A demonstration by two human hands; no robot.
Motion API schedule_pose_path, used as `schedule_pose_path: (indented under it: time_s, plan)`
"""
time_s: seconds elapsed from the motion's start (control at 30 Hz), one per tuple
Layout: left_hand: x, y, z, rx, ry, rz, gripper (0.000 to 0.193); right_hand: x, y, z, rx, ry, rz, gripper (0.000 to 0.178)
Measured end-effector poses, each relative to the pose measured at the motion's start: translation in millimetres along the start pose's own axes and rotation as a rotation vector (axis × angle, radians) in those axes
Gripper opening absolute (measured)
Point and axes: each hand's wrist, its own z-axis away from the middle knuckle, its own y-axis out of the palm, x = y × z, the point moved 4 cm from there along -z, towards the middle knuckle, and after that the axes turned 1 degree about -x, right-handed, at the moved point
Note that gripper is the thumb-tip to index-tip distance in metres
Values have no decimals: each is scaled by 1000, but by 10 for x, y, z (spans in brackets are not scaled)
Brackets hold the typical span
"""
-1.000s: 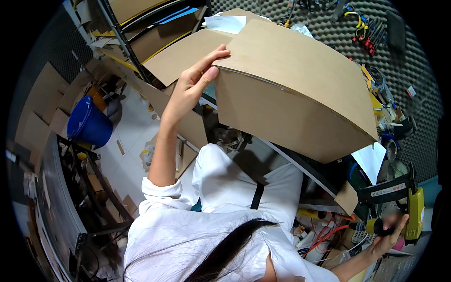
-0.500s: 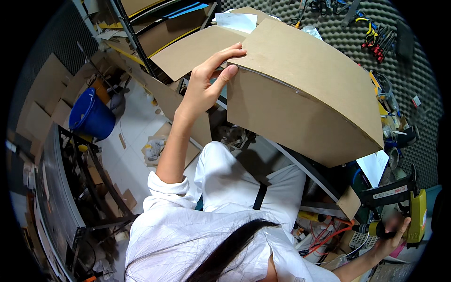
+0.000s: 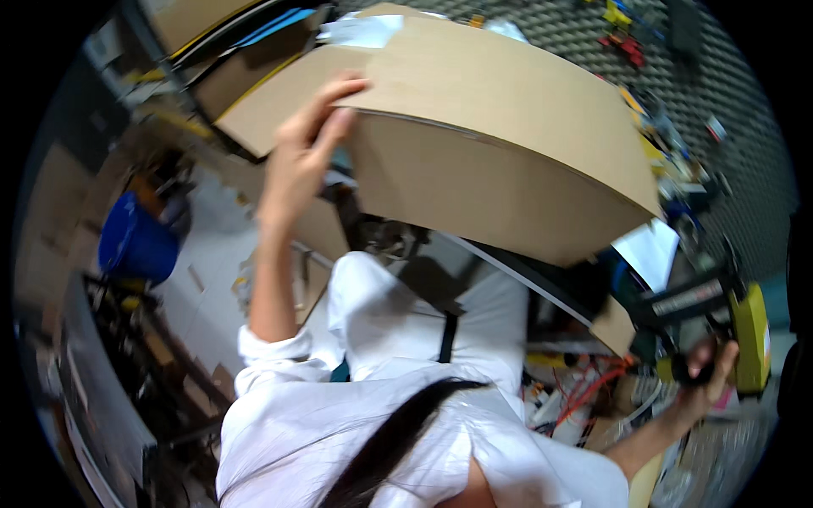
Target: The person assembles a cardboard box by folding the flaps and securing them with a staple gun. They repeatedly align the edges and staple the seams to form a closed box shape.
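Note:
A brown fibreboard box point(image 3: 487, 190) lies across the bench in front of me, its top panel meeting the front panel along a thin dark seam. My left hand point(image 3: 296, 161) is closed on the box's near left corner, fingers over the top and thumb against the front edge; it is blurred. Off to the right, my right hand point(image 3: 710, 372) grips a green and black nail gun point(image 3: 750, 339). The gun is held apart from the box, beyond its right end. Part of the right hand is hidden behind the gun.
A flat brown board point(image 3: 284, 89) lies left of the box, and a white sheet point(image 3: 648, 256) sits by its right corner. Tools crowd the foam-covered surface point(image 3: 728, 178) at right. A blue bucket point(image 3: 135, 239) stands on the floor at left. Orange hoses point(image 3: 589, 385) tangle below right.
The whole view has turned and blurred, so the box and bench appear shifted left and up. My left hand stays on the box corner and my right hand still holds the nail gun.

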Motion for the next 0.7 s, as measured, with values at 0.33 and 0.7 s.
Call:
schedule_pose_path:
  time_s: [0.33,0.7]
  plan:
    - [-1198,1771,-231,253,532,-316,35,123,211,97,-73,-88,-172,33]
    - [-1194,2444,-276,264,548,-352,29,-52,-213,244,-222,-53,-178,41]
